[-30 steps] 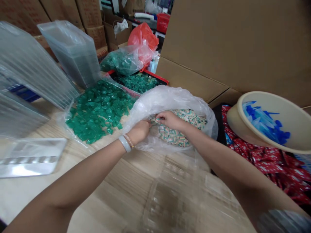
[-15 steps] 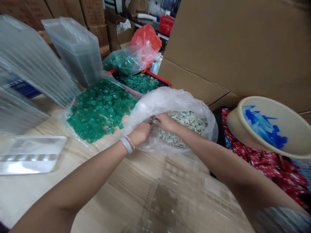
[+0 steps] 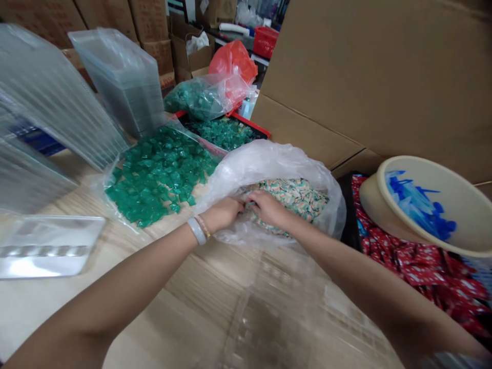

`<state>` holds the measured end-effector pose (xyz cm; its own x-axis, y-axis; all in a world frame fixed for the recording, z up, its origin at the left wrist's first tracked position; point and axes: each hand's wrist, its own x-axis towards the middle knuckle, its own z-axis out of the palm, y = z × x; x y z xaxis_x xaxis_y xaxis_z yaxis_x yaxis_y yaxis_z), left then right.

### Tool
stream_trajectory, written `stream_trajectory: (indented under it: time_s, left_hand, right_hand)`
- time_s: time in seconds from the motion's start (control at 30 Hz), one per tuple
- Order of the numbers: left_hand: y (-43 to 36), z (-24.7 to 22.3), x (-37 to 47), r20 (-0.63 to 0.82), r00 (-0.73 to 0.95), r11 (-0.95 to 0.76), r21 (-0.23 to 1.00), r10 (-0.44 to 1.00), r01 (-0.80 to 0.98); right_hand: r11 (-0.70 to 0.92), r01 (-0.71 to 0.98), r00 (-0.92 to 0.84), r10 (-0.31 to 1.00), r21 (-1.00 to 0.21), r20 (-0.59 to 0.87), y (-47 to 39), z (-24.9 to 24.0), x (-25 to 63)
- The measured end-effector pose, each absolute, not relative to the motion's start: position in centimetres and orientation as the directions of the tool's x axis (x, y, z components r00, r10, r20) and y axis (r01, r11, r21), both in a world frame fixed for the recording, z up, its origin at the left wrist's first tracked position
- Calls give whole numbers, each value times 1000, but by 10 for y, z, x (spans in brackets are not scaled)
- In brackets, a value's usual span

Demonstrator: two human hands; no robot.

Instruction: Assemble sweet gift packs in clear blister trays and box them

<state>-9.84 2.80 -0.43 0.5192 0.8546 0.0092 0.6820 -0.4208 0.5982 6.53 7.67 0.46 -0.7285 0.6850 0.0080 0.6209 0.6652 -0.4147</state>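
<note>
A clear plastic bag (image 3: 269, 159) lies spread open on the table, filled with many small flat pieces in green, white and orange (image 3: 295, 197). Inside its near left part, my left hand (image 3: 226, 211) and my right hand (image 3: 267, 206) meet with fingertips close together. Both hands have bent, pinched fingers. Whatever lies between them is too small and too hidden to name. On my left wrist are a pale bangle and a thin beaded bracelet.
Green glossy pieces (image 3: 161, 169) lie on a clear bag to the left. Behind them stands a red-rimmed black tray (image 3: 261, 130). Clear plastic trays (image 3: 126, 87) stand at the far left. A cream basin (image 3: 378, 189) with blue pieces rests on red packets (image 3: 418, 271) at right.
Both hands have shifted slightly nearer to me within the bag, and my right hand has come down level with the left. The surroundings stay in place.
</note>
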Motion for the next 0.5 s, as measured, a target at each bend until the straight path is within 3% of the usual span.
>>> stream_trajectory:
  time_s: [0.13, 0.3, 0.5]
  left_hand:
    - [19, -2, -96, 8, 534, -444, 567, 845, 694]
    - [20, -2, -94, 35, 528, -444, 590, 848, 674]
    - [24, -11, -94, 75, 530, -453, 628, 845, 633]
  right_hand:
    - [685, 575, -724, 681, -447, 113, 52, -2, 88]
    - [634, 569, -684, 718, -525, 126, 51, -2, 91]
    - [358, 729, -452, 892, -584, -18, 66, 0, 69]
